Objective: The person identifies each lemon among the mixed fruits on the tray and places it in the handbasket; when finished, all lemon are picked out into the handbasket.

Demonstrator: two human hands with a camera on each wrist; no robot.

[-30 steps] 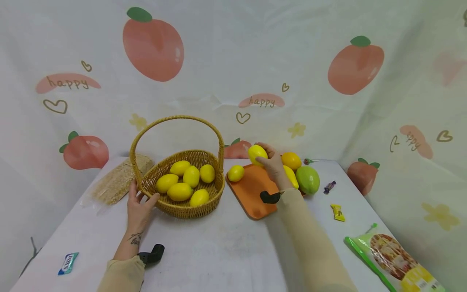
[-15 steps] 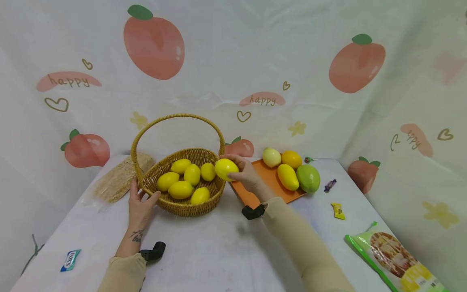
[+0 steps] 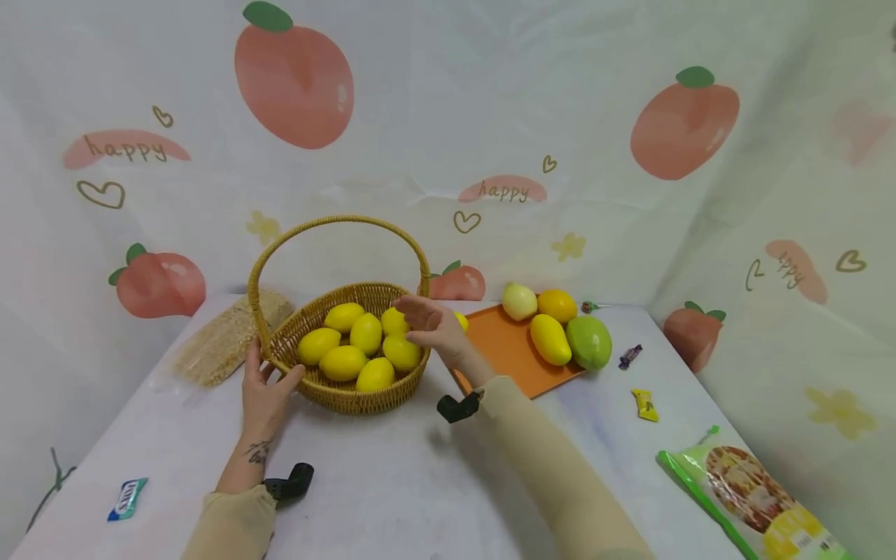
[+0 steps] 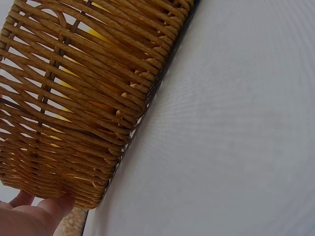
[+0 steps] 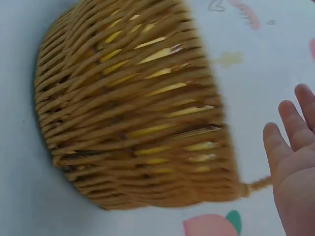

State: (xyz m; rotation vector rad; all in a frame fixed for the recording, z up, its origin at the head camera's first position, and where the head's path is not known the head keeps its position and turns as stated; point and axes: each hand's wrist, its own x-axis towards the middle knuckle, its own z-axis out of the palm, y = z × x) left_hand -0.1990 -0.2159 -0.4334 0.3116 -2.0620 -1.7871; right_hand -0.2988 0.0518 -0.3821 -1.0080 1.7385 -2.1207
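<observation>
A wicker basket (image 3: 346,393) with a tall handle holds several yellow lemons (image 3: 343,362). My left hand (image 3: 264,389) rests against its front-left wall, thumb and fingers spread along the weave; the left wrist view shows fingertips (image 4: 53,206) touching the basket (image 4: 74,98). My right hand (image 3: 428,323) hovers open and empty over the basket's right rim, just above a lemon (image 3: 401,351). In the right wrist view its straight fingers (image 5: 290,147) stand beside the basket (image 5: 138,123). One more lemon (image 3: 461,320) peeks out behind that hand on the orange tray (image 3: 509,358).
The tray also carries a pale round fruit (image 3: 519,301), an orange (image 3: 558,305), a yellow mango (image 3: 550,339) and a green mango (image 3: 589,342). A grain bag (image 3: 224,342) lies left of the basket. A blue packet (image 3: 127,498), sweets (image 3: 645,404) and a green snack bag (image 3: 756,498) lie around.
My right hand carried a lemon from the tray leftward into the basket and let it go; it is now empty. The left hand stayed at the basket.
</observation>
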